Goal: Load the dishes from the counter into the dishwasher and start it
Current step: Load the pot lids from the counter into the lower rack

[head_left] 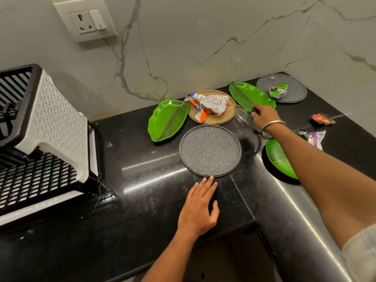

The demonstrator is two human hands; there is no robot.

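**Both hands on the counter, nothing lifted**

We see the left hand flat on the black counter, fingers straight and together, their tips just touching the near rim of the speckled grey plate. It holds nothing.

The right hand reaches far across. Its fingers curl down at the near edge of the far leaf plate, beside a clear glassy thing we cannot make out; we cannot tell whether it grips anything. A metal bangle sits on that wrist.

Outward from the grey plate: a green leaf plate just left and beyond, then a tan round plate carrying a crumpled orange wrapper. Far right, a second grey plate holds a green wrapper. A third leaf plate lies under the right forearm, a purple wrapper at its far side, and a red wrapper lies loose beyond.

Left: a black and white dish rack. On the marble wall, a socket.
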